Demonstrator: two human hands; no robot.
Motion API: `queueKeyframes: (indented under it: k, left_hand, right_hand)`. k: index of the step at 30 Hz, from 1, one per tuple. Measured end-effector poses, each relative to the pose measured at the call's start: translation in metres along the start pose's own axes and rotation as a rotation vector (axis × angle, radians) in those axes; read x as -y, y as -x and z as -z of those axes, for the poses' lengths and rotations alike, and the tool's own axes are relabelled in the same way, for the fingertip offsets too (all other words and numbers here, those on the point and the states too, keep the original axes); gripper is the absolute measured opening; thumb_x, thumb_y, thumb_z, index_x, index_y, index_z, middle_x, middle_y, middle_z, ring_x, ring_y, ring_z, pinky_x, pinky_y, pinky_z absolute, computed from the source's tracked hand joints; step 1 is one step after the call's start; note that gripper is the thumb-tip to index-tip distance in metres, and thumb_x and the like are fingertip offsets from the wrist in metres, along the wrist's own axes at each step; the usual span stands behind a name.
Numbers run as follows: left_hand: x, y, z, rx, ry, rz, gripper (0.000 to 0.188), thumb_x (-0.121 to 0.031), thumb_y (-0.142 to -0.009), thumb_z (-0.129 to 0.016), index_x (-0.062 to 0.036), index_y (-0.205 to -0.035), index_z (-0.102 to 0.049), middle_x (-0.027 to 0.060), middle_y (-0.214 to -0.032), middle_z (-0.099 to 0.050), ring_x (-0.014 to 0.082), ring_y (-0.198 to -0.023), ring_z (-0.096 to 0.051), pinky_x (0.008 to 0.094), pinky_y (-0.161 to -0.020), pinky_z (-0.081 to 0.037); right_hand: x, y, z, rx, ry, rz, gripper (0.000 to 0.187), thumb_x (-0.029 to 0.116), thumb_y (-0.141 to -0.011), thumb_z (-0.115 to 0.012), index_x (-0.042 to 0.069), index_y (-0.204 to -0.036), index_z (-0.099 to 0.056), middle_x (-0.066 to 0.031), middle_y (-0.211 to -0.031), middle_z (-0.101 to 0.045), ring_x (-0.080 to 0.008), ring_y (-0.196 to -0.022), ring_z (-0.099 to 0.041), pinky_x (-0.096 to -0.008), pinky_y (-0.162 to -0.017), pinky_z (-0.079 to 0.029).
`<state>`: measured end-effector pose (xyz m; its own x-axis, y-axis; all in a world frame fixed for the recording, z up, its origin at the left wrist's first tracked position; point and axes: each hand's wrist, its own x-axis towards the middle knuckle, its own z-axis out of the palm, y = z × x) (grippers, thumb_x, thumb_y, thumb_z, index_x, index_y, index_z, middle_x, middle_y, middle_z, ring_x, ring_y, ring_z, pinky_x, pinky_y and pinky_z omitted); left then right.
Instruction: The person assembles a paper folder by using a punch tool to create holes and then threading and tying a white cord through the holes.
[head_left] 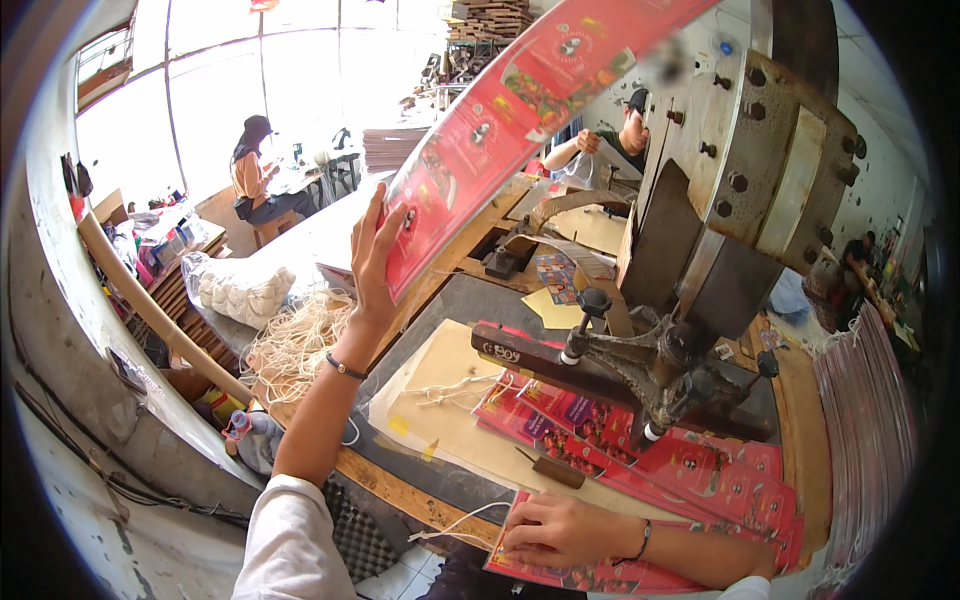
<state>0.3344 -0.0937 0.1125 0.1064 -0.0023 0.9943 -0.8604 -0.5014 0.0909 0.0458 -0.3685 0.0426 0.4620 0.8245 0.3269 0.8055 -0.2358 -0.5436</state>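
My left hand is raised on the left, fingers and thumb closed on the lower end of a long red printed sheet. The sheet slants up to the right, beyond the top edge of the view. Low in the middle, my right hand lies with bent fingers over the end of a red printed strip at the table's front edge. A white cord trails out beside its fingertips. More red printed strips fan out beyond my right forearm. A short wooden-handled tool lies just above that hand.
A heavy metal press stands over the table, its dark bar above the strips. Loose cream cords heap at the left. A tall stack of sheets stands at the right. One person sits far left; another works behind the table.
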Motion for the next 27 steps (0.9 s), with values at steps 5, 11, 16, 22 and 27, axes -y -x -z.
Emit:
queueKeyframes:
  k: [5, 11, 16, 22, 27]
  left_hand:
    - [-0.006, 0.000, -0.002, 0.000, 0.112, 0.008, 0.064, -0.006, -0.083, -0.068, -0.0052, -0.144, -0.049, 0.0252, -0.150, -0.044, 0.0405, -0.130, -0.050, 0.0492, -0.107, -0.040]
    - [-0.001, 0.001, -0.006, -0.039, 0.063, 0.018, 0.040, -0.008, -0.104, -0.045, 0.0022, -0.143, -0.046, 0.0189, -0.143, -0.050, 0.0310, -0.131, -0.053, 0.0453, -0.110, -0.045]
    - [-0.015, 0.005, -0.009, -0.025, 0.191, 0.345, 0.043, -0.004, -0.099, -0.051, -0.0029, -0.141, -0.052, 0.0197, -0.132, -0.062, 0.0268, -0.123, -0.059, 0.0416, -0.103, -0.045]
    - [-0.018, 0.004, -0.011, -0.039, 0.374, 0.217, 0.036, -0.025, -0.107, -0.045, -0.0030, -0.134, -0.056, 0.0128, -0.114, -0.069, 0.0183, -0.104, -0.065, 0.0354, -0.092, -0.051]
    - [-0.019, 0.007, -0.015, 0.027, 0.367, 0.067, 0.033, -0.017, -0.105, -0.049, -0.0024, -0.133, -0.057, 0.0183, -0.122, -0.067, 0.0239, -0.100, -0.067, 0.0371, -0.085, -0.054]
  right_hand:
    - [-0.001, 0.002, -0.003, 0.008, 0.001, 0.003, 0.015, 0.021, -0.093, -0.067, 0.010, -0.102, -0.067, -0.0061, -0.103, -0.062, -0.0264, -0.093, -0.060, -0.0383, -0.084, -0.049]
    - [0.001, 0.001, 0.000, -0.011, 0.024, 0.008, 0.014, 0.019, -0.091, -0.071, 0.009, -0.100, -0.067, -0.0061, -0.104, -0.063, -0.0253, -0.091, -0.061, -0.0368, -0.082, -0.051]
    - [0.001, 0.001, -0.002, -0.008, 0.013, 0.004, 0.016, 0.020, -0.092, -0.068, 0.008, -0.102, -0.066, -0.0066, -0.102, -0.061, -0.0268, -0.093, -0.060, -0.0385, -0.084, -0.050]
    - [0.001, 0.000, -0.001, 0.015, 0.008, -0.005, 0.017, 0.021, -0.092, -0.068, 0.008, -0.103, -0.066, -0.0065, -0.100, -0.060, -0.0265, -0.092, -0.059, -0.0388, -0.084, -0.049]
    - [0.001, -0.002, -0.002, -0.005, 0.008, 0.011, 0.016, 0.021, -0.092, -0.068, 0.008, -0.101, -0.066, -0.0060, -0.101, -0.061, -0.0261, -0.091, -0.059, -0.0380, -0.083, -0.049]
